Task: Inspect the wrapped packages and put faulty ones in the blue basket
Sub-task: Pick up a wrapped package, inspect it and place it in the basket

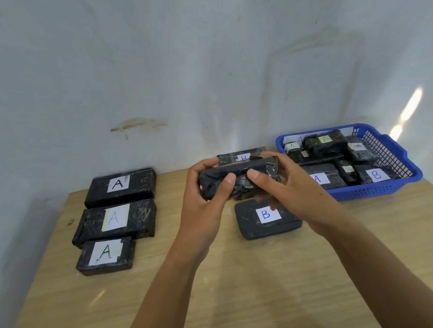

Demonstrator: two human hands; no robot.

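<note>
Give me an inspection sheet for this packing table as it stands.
Surface: light wooden table.
Job's things: held package lifted above the table; far A package, middle A package and near A package in a column at left; near B package flat below the hands; far B package behind them; blue basket at right, holding several packages.
Clutter: nothing seen.
Grippers: left hand and right hand both grip the held package, thumbs on its near face.
Cables: nothing seen.
Surroundings: pale wall with a brown stain.
</note>
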